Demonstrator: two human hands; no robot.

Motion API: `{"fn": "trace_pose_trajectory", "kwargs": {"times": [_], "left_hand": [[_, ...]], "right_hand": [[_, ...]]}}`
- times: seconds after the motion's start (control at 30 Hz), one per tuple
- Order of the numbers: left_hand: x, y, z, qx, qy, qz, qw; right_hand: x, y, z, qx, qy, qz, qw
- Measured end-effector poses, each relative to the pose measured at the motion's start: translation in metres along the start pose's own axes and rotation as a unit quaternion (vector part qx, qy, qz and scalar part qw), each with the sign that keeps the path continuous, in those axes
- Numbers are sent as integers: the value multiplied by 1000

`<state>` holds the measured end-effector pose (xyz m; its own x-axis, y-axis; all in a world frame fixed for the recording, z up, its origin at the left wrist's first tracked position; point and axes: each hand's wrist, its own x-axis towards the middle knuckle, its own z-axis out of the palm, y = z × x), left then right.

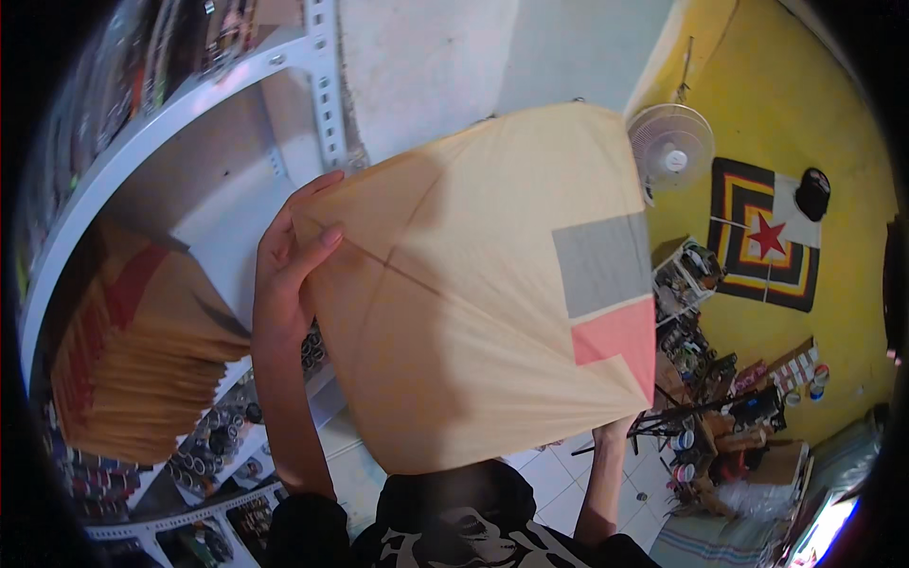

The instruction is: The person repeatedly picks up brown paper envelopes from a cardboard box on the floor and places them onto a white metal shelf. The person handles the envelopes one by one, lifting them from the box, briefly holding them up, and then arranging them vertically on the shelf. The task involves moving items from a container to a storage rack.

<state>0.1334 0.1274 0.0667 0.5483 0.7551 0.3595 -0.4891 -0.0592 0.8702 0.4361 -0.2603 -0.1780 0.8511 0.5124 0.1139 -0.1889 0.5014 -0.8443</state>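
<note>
A large, thin, cream kite (483, 284) with a grey block and a pink block near its right edge spans the middle of the view. Thin dark sticks cross behind or on its left part. My left hand (302, 248) grips its left corner, thumb on the face and fingers behind the edge. At the lower right corner is my right hand (616, 428), mostly hidden by the sheet; a little of it shows below the corner, so its grip is hard to see.
A white metal shelf (328, 85) stands at the left, holding a stack of brown kites (149, 355) and many spools (213, 440). A wall fan (672, 145) and a patterned square kite (765, 234) hang on the yellow wall. Cluttered goods (746, 426) lie at the right.
</note>
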Motion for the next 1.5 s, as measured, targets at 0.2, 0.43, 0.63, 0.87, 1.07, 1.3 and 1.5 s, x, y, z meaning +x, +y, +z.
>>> {"fn": "trace_pose_trajectory", "kwargs": {"times": [0.2,0.43,0.63,0.87,1.07,1.3,1.5], "left_hand": [[-71,25,-36,144,107,40,983],[-165,55,-63,219,267,92,934],[-216,65,-75,391,370,116,834],[-208,60,-55,486,434,190,734],[-206,24,-54,403,493,187,748],[-200,10,-52,423,548,218,687],[-194,-2,-69,396,532,262,701]], "right_hand": [[14,43,27,25,-56,55,997],[28,55,155,-27,-52,131,990],[39,74,225,-99,-104,83,986],[28,106,290,-193,-350,63,914],[-19,107,359,-187,-609,-7,771],[-74,105,387,-244,-641,-149,712],[-99,136,393,-244,-595,-134,754]]}}
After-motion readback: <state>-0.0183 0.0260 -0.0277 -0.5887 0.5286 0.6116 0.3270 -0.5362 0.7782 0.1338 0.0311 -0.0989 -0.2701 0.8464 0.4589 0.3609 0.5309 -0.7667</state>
